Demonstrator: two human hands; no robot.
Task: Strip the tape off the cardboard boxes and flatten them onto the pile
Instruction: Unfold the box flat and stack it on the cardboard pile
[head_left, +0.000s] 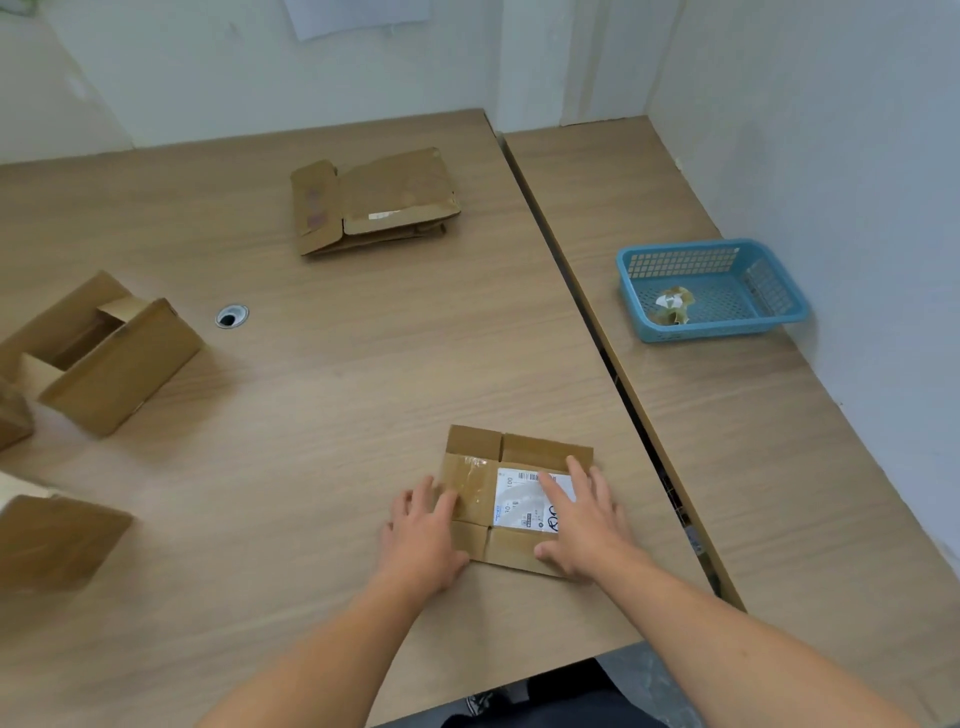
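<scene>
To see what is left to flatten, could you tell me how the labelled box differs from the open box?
The labelled box lies flat; the open box stands hollow. The labelled box bears a label and tape; the open box shows neither. The left hand and right hand rest on the labelled box; no hand touches the open box. Both are brown cardboard.

On the white shipping label (519, 496) of your near flattened box (540, 449) you can read "100" and "30-" beside a barcode (529, 476); the smaller print stays illegible.
</scene>
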